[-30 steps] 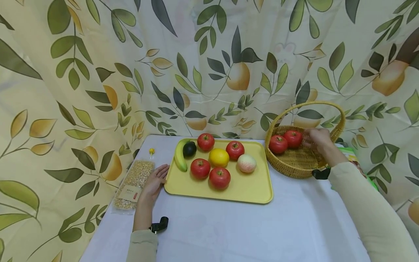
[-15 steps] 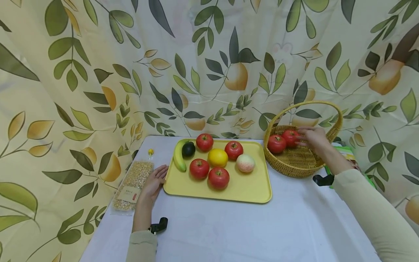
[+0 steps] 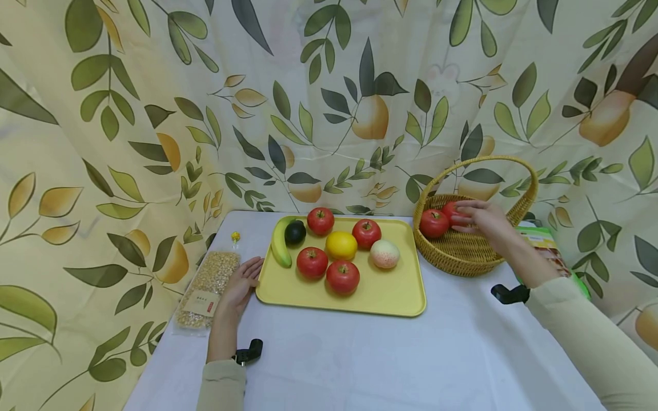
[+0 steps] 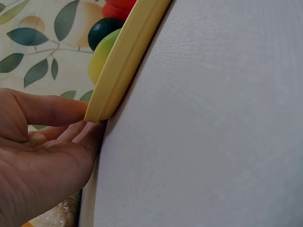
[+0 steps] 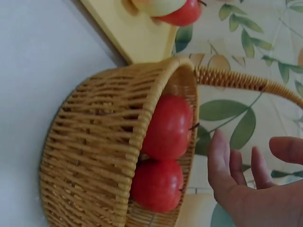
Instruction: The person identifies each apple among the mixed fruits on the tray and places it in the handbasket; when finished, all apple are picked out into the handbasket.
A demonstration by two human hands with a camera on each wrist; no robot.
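Observation:
My left hand (image 3: 238, 291) rests at the left edge of a yellow tray (image 3: 380, 302), fingertips touching its rim (image 4: 102, 106). The tray bears a banana (image 3: 280, 244), a dark avocado (image 3: 295, 233), a lemon (image 3: 341, 245), a pale speckled peach (image 3: 384, 254) and several red apples (image 3: 342, 278). At the right stands a wicker basket (image 3: 465, 260) with two red apples inside, the left one (image 3: 433, 223) and the right one (image 5: 158, 185). My right hand (image 3: 485, 220) hovers over the basket, fingers spread loosely; in the right wrist view it is apart from the apples.
A clear bag of grains (image 3: 213, 279) lies left of the tray, with a small yellow item (image 3: 235, 236) behind it. A green packet (image 3: 545, 245) is partly hidden behind my right arm. The leaf-print curtain (image 3: 360, 142) hangs behind the table.
My right hand has drawn from the basket's right part leftward and up, over the right apple, with fingers loosening. The left hand stays at the tray.

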